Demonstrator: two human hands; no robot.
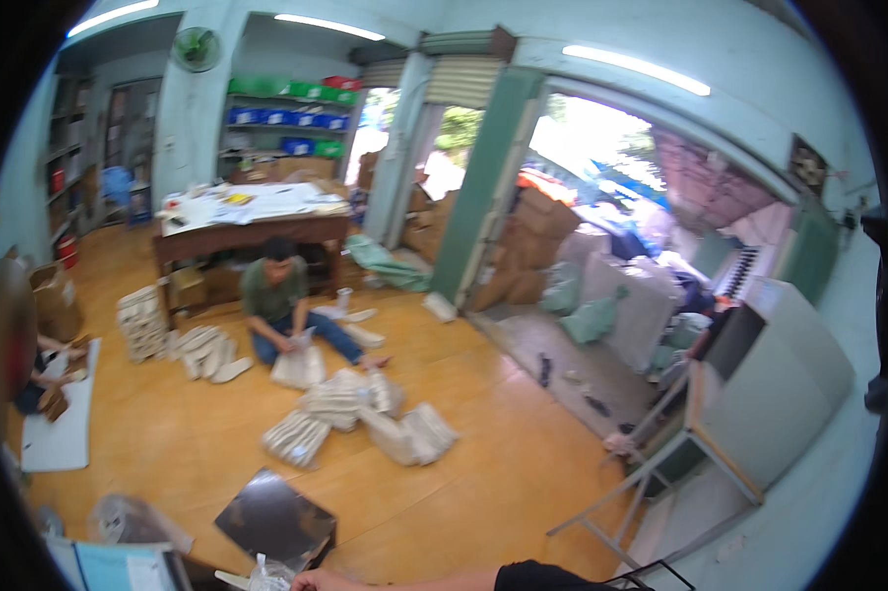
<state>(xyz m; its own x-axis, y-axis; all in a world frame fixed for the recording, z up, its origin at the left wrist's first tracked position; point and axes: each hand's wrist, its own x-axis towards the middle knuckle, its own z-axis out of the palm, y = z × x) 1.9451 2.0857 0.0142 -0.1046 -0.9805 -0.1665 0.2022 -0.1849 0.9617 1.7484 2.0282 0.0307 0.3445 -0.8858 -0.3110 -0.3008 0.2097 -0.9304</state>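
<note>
Crinkled clear plastic (269, 573) is right under me, just off the near corner of a dark square top (276, 517). My right hand (321, 581) is right at it, sliced off by the lower edge, so gripping or only resting, I can't tell; my left hand is out of view, and how much is done with the plastic doesn't show. Past the dark top's far corner, pale bundles (296, 438) lie gathered on the floor. Behind them, a seated co-worker (278, 295) has hands on a pale bundle (301, 368), apparently unfinished. Loose pale pieces (207, 353) sprawl nearby, unstacked, while a tidy stack (141, 323) stands by the tabletop's (215, 219) near left corner.
</note>
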